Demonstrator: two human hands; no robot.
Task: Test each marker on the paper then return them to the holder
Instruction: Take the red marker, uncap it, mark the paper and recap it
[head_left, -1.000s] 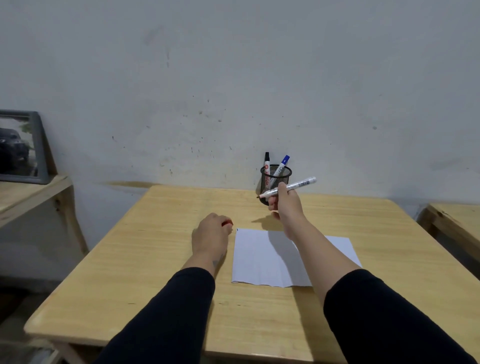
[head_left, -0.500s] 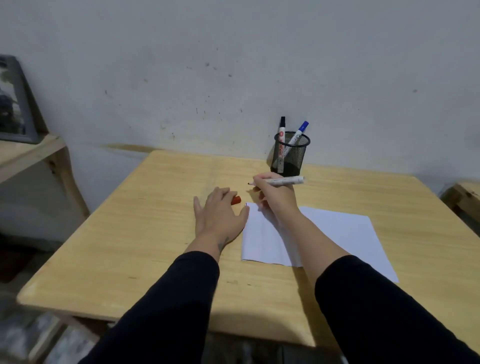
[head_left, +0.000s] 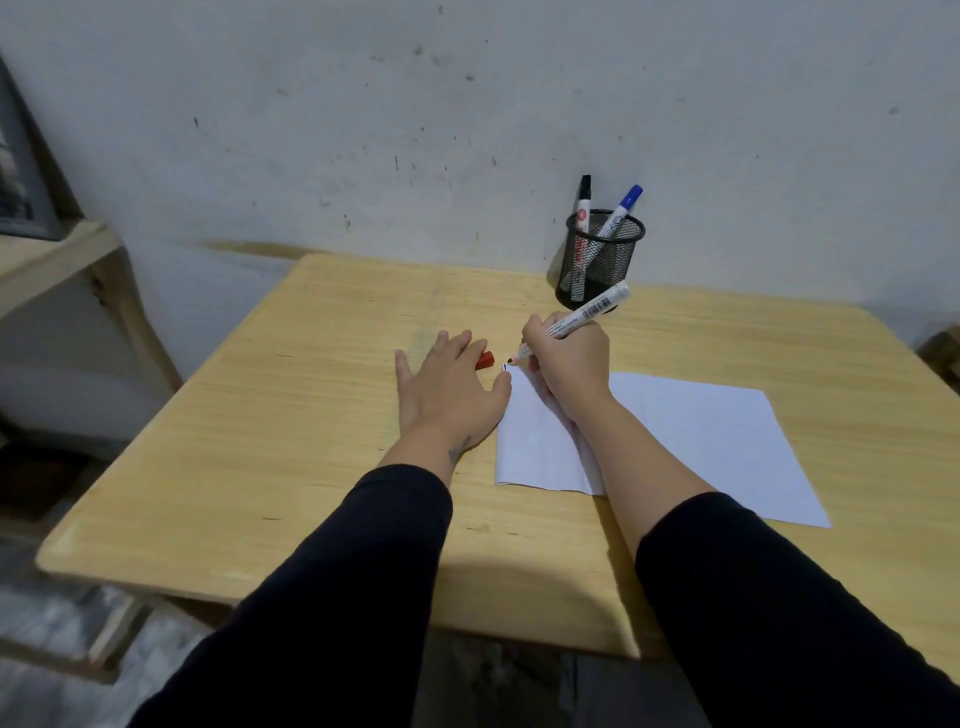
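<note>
At the paper's (head_left: 675, 436) corner now, right hand's (head_left: 569, 361) lowered marker (head_left: 576, 319) tip.

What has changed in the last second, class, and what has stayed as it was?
The right hand brought the uncapped marker down from beside the holder, tip now at the paper's far corner. The left hand opened flat beside the red cap. Two markers stay in the holder.

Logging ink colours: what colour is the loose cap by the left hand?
Red cap, head view.
</note>
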